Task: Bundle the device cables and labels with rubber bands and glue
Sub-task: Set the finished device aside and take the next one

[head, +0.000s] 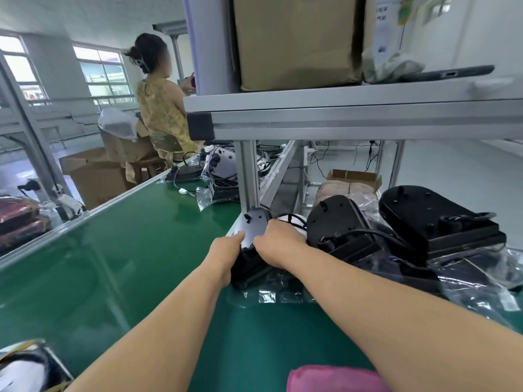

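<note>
Contact both sides, the black device (255,227) lies dead ahead at the edge of the green belt (135,250), long axis pointing away from you; your left hand (226,247) grips its left flank, your right hand (278,240) curls over its right.

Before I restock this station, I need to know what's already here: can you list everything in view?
held device: one, black, at the belt's right edge by the post
other devices: two, black, on bags to the right of the held one
plastic bags: several, clear, under the devices
belt: one, green, across the middle
post: one, silver, behind the held device
shelf: one, silver, overhead
cardboard box: one, brown, on the shelf
cloth: one, pink, bottom edge
seated person: one, yellow top, far along the belt
left hand: holds the held device's left side
right hand: grips its top
</note>
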Demonstrator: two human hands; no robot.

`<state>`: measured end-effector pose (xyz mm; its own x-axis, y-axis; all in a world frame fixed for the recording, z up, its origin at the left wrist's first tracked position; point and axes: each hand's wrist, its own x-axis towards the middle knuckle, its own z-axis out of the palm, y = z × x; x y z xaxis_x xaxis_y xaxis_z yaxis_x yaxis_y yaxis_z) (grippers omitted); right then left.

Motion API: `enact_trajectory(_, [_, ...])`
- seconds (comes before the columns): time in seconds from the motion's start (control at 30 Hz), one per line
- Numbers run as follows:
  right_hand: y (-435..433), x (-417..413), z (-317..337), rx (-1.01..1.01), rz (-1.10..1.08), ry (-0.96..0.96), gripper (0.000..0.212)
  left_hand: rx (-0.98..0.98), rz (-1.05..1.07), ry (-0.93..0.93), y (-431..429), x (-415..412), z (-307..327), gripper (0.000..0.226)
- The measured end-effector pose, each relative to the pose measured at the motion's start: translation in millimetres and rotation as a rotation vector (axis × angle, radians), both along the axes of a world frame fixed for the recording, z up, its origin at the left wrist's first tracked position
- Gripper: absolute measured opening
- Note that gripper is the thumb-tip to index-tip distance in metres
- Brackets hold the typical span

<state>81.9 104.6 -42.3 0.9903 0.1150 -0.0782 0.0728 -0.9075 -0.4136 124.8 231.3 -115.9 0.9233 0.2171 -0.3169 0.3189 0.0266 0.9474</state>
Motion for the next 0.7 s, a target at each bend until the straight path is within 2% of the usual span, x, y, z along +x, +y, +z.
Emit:
enact_trajectory(0.07, [-1.5, -6.9, 2.0, 0.023, 0.014, -0.028, 0.008, -0.059, 0.065, -0.076, 3.7, -3.9, 1.0, 0.023])
enact_trajectory(0.13, [-1.1, -13.2, 0.1, 0.106, 0.011, -0.068, 0.009, -0.085, 0.113, -0.174, 6.8, -10.9, 3.5, 0.014])
enact_trajectory(0.27, [4.7, -27.7, 3.7, 0.266, 0.025, -0.19, 0.019, -0.076, 0.216, -0.324, 12.8, -32.1, 21.6, 0.026])
enact_trajectory(0.4, [3.2, -43.8, 11.8, 0.533, 0.053, -0.246, 0.022, -0.107, 0.265, -0.468, 22.1, -59.3, 56.2, 0.042])
enact_trajectory(0.5, [-5.1, -56.4, 13.8, 0.731, 0.076, -0.24, 0.022, -0.134, 0.246, -0.439, 25.0, -80.1, 78.7, 0.068])
enact_trajectory(0.53, [-8.3, -61.1, 13.3, 0.769, 0.082, -0.236, 0.025, -0.169, 0.214, -0.39, 22.2, -88.0, 84.1, 0.069])
enact_trajectory(0.63, [-17.2, -72.2, 7.2, 0.805, 0.107, -0.172, 0.026, -0.2, 0.121, -0.302, 9.9, -107.2, 83.4, 0.035])
enact_trajectory(0.7, [-26.3, -77.2, 4.7, 0.764, 0.15, -0.145, 0.024, -0.184, 0.134, -0.283, 5.4, -113.8, 76.9, 0.031])
